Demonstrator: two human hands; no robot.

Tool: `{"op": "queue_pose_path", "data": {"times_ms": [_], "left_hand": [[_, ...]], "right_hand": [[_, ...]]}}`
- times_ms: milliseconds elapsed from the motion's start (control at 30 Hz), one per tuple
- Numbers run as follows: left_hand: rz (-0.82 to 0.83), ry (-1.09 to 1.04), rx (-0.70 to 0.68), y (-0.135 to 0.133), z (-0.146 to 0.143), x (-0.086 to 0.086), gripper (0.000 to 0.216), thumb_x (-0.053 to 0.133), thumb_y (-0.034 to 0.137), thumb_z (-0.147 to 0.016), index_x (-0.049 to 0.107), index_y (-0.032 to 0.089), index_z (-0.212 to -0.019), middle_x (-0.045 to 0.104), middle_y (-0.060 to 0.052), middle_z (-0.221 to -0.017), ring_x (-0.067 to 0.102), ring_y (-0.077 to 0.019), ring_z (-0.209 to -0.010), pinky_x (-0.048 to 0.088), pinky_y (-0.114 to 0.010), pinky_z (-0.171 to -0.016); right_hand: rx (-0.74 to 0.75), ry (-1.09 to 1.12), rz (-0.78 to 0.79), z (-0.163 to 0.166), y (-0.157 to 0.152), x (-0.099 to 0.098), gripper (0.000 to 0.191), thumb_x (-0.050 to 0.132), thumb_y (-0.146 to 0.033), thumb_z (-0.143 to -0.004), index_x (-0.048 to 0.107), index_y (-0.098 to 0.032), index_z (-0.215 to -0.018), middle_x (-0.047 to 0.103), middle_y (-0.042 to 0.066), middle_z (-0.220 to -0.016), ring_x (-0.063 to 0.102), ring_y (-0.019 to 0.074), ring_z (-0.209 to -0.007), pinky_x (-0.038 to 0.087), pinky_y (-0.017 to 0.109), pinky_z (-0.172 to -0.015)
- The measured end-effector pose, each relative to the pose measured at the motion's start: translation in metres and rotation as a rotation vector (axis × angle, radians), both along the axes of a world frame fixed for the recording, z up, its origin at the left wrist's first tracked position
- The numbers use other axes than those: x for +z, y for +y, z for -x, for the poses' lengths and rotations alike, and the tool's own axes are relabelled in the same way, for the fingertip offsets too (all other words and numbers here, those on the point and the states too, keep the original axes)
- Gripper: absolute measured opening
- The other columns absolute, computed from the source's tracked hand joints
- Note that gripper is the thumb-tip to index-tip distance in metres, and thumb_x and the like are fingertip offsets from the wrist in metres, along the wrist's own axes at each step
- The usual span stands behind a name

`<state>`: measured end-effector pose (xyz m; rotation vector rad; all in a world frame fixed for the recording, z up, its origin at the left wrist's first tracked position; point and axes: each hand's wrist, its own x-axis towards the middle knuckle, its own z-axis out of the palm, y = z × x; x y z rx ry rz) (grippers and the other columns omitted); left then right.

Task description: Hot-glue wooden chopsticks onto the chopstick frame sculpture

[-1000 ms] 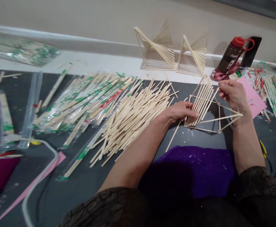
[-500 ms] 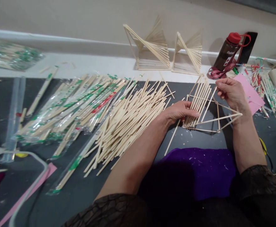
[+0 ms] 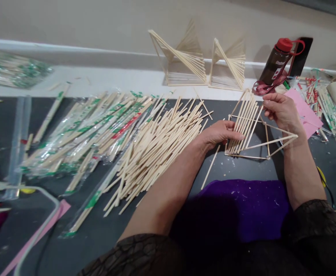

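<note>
A frame of thin wooden sticks point(image 3: 281, 130) stands on the dark table, with a slanted row of parallel sticks point(image 3: 246, 115) on its left part. My left hand point(image 3: 221, 134) is closed on the lower part of that row, thumb across the front and fingers partly hidden behind the sticks. Between thumb and fingertips, my right hand point(image 3: 281, 111) pinches the top end of a single wooden stick point(image 3: 254, 127). That stick slants beside the row's right side, its lower end by the frame's lower bar; whether it touches I cannot tell.
Left of my hands lies a big heap of loose sticks point(image 3: 159, 153), then many plastic-wrapped chopsticks point(image 3: 90, 130). Two finished-looking twisted stick structures point(image 3: 185, 57) stand against the wall, near a dark bottle with red cap point(image 3: 274, 65). Pink paper point(image 3: 303, 111) and purple cloth point(image 3: 251, 199) lie nearby.
The frame has shifted very slightly to the right with my left hand on it. My right hand keeps its pinch on the stick and has barely moved.
</note>
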<state>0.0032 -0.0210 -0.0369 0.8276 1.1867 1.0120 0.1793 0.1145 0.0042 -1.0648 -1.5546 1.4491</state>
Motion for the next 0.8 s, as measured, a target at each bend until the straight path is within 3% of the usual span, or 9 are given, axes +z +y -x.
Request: {"op": "queue_pose_path", "data": {"times_ms": [433,633,800], "left_hand": [[-0.043,0.071,-0.019,0.002,0.004,0.005,0.042,0.085,0.029,-0.052,0.071,0.018,-0.09,0.073,-0.006,-0.089,0.06,-0.0172,-0.077,0.036,-0.029,-0.065],[-0.064,-0.052,0.0,0.007,0.001,-0.004,0.041,0.087,0.023,-0.051,0.071,0.016,-0.088,0.073,-0.004,-0.086,0.064,-0.0163,-0.078,0.047,-0.034,-0.078],[-0.023,-0.191,-0.056,0.012,-0.003,-0.011,0.041,0.087,0.026,-0.052,0.069,0.014,-0.088,0.074,-0.006,-0.085,0.066,-0.0168,-0.076,0.049,-0.033,-0.076]], "right_hand": [[0.002,0.008,0.031,0.002,-0.002,0.001,0.013,0.073,-0.011,-0.071,0.065,-0.018,-0.078,0.065,-0.003,-0.062,0.054,0.0052,-0.043,0.032,0.017,-0.036],[0.016,-0.016,0.0,0.0,0.0,-0.004,0.014,0.073,-0.012,-0.073,0.063,-0.018,-0.08,0.063,-0.002,-0.064,0.055,0.0049,-0.044,0.033,0.017,-0.038],[0.019,-0.027,0.011,0.002,0.0,-0.006,0.013,0.071,-0.012,-0.072,0.063,-0.018,-0.08,0.06,-0.004,-0.061,0.053,0.0048,-0.044,0.033,0.018,-0.038]]}}
